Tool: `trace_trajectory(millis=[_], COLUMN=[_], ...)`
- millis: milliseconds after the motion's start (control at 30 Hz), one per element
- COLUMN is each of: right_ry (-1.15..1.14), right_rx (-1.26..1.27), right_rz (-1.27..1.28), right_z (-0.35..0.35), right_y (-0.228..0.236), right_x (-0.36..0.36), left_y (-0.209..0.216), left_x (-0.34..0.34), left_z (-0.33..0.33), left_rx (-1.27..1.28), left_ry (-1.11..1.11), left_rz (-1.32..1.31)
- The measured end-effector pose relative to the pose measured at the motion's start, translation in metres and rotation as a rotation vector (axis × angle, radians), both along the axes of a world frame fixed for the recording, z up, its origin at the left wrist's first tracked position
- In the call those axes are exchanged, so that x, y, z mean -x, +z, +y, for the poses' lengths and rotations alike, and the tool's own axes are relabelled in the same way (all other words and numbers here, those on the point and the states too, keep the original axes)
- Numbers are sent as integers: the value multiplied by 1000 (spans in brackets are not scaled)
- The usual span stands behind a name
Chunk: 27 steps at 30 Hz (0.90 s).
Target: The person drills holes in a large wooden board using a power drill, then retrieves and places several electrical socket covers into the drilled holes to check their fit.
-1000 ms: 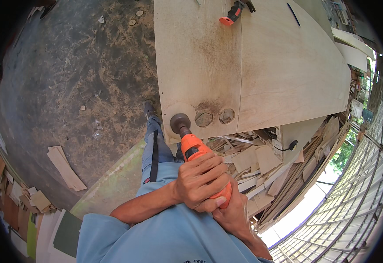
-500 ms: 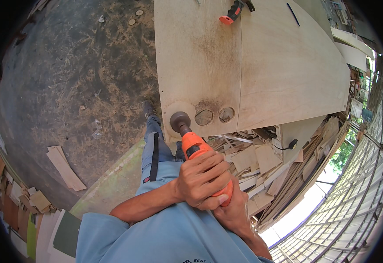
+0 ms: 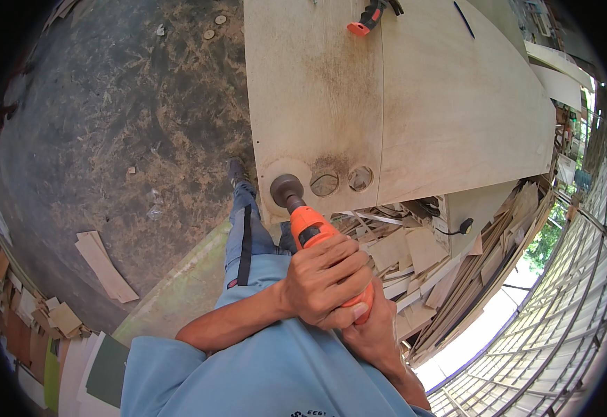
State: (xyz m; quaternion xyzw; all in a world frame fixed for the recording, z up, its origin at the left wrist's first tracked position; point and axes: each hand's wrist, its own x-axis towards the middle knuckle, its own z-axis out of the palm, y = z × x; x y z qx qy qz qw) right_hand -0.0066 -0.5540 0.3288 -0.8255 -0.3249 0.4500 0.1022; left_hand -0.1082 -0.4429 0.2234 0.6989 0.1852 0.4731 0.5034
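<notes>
An orange power drill (image 3: 314, 233) with a round hole-saw cup (image 3: 286, 187) points at the near edge of a large pale plywood board (image 3: 401, 104). My left hand (image 3: 324, 281) wraps over the drill body. My right hand (image 3: 369, 333) grips the handle below it, mostly hidden by the left. The cup sits on the board inside a circular cut mark, left of two round holes (image 3: 342, 182) in the board.
An orange-and-black clamp (image 3: 369, 17) lies at the board's far end. Wood offcuts (image 3: 422, 243) are piled under the board to the right. The dusty floor (image 3: 109, 125) carries sawdust and a plank scrap (image 3: 105, 264). A metal grille (image 3: 568, 313) runs along the right.
</notes>
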Motion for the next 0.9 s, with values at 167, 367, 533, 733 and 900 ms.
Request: trace_trajectory(millis=[167,367,533,733,900], right_ry=[-4,6,1,-11,-39], right_rx=[19,7,-13,5,-17], right_rz=[-9,4,19,17,9], right_z=[7,5,6,7,10], right_y=[2,2,1,2,2], right_x=[-1,-4,-6,-7,-6], left_y=[-1,1,0,0,0], left_x=[-1,-3,-7,-10,-12], left_z=[0,3,3,3,3], left_rx=[-2,15,16,12,24], left_ry=[9,5,2,12,6], left_rz=[-10,-11,-20,-21,-11])
